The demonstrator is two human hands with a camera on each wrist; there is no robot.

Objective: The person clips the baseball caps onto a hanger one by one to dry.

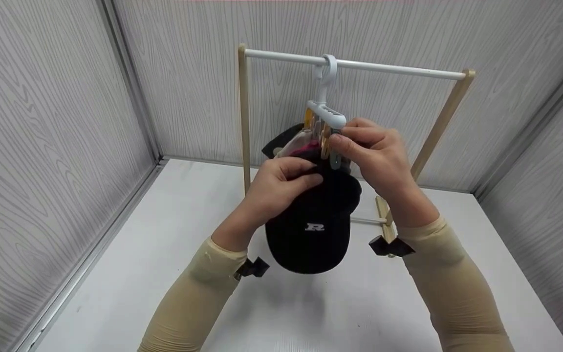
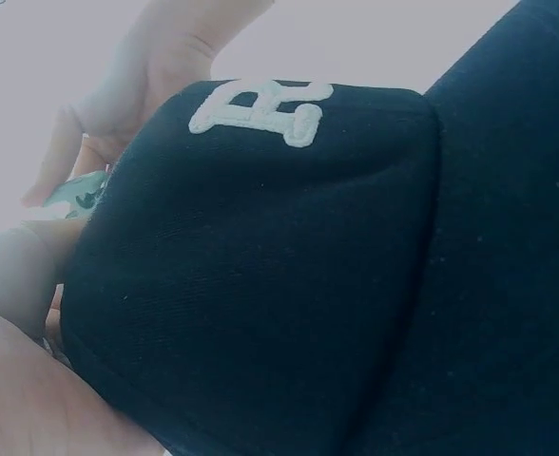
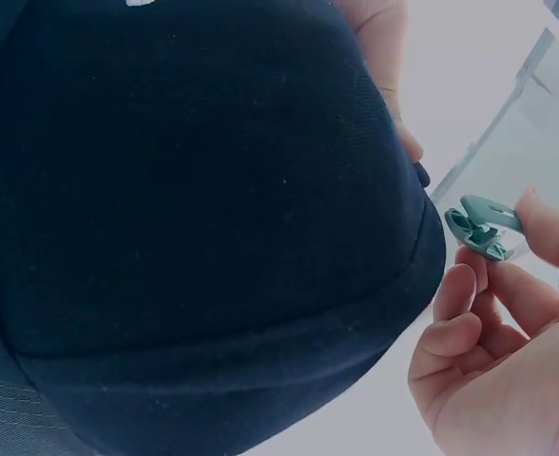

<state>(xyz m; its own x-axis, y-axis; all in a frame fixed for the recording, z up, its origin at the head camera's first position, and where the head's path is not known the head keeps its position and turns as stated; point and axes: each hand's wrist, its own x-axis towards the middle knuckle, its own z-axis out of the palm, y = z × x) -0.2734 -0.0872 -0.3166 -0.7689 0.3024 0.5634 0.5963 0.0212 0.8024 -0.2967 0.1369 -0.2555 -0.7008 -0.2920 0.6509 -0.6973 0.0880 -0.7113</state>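
Observation:
A black cap (image 1: pixel 309 249) with a white letter R hangs brim down beneath a light-blue clip hanger (image 1: pixel 330 116). My left hand (image 1: pixel 275 188) grips the cap's upper edge between thumb and fingers. With thumb and fingertips, my right hand (image 1: pixel 381 159) pinches a grey-green clip (image 3: pixel 489 223) at the hanger's near end. In the right wrist view this clip stands beside the cap's edge. The cap fills most of the left wrist view, its letter (image 2: pixel 260 109) near the top, and hides part of my left hand (image 2: pixel 32 380).
The hanger hooks over the white rail (image 1: pixel 399 71) of a rack with wooden posts (image 1: pixel 245 122). Behind the cap, other clips hold a dark item (image 1: pixel 281 141) and pale and pink ones. A white table (image 1: pixel 164 274) lies below, with wood-grain panels (image 1: pixel 42 122) around it.

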